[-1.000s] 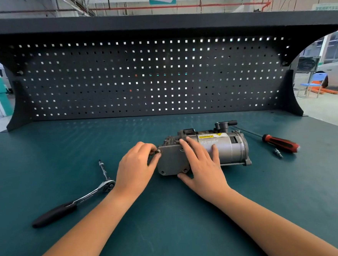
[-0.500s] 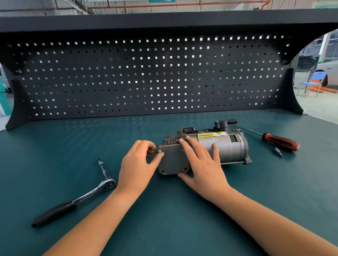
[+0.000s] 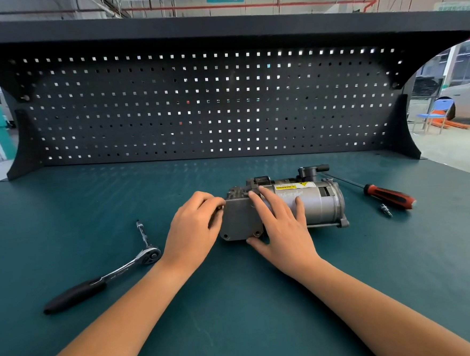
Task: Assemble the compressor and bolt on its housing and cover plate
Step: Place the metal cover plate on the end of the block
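Compressor on bench; right hand flat across it; left hand curled at cover plate corner, grip unclear.

Left hand: bare to the fingertips; knuckles stand out as a ridge along the back; nails hidden from the head camera.
Right hand: bare; four long, slim fingers and the thumb all show; faint tendon lines cross the back; nails too small to judge.
Left forearm: bare from the wrist as far as the view reaches; smooth, slender, broadening toward the elbow.
Right forearm: bare likewise; smooth, slender, broadening toward the elbow.
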Demonstrator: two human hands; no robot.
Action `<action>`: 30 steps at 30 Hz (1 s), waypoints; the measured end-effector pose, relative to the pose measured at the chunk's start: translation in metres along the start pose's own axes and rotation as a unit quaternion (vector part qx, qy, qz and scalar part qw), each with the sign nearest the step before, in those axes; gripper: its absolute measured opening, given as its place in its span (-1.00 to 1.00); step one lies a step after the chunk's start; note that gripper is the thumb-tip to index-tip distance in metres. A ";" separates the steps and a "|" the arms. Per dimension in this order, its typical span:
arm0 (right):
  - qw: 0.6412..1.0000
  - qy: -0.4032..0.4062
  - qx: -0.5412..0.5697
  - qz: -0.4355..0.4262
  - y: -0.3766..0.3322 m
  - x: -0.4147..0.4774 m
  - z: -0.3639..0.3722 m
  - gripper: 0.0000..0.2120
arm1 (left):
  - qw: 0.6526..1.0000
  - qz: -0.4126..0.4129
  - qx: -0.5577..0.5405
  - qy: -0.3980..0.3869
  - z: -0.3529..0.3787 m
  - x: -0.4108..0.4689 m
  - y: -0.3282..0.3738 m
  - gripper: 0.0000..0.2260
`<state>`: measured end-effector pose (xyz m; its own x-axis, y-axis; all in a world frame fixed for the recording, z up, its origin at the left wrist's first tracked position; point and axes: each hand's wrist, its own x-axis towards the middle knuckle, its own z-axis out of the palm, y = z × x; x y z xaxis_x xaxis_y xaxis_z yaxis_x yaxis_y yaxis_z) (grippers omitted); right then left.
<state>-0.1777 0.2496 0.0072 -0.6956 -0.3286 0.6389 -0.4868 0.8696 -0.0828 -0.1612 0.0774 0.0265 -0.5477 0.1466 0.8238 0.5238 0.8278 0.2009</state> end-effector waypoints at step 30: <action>1.000 -0.030 0.004 0.000 0.002 0.000 0.002 -0.21 | 1.000 0.012 0.007 -0.024 -0.003 0.000 -0.003 -0.79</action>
<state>-0.1800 0.2506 0.0060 -0.7257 -0.3508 0.5919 -0.4908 0.8668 -0.0880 -0.1610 0.0736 0.0279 -0.5651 0.1921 0.8023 0.5280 0.8315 0.1728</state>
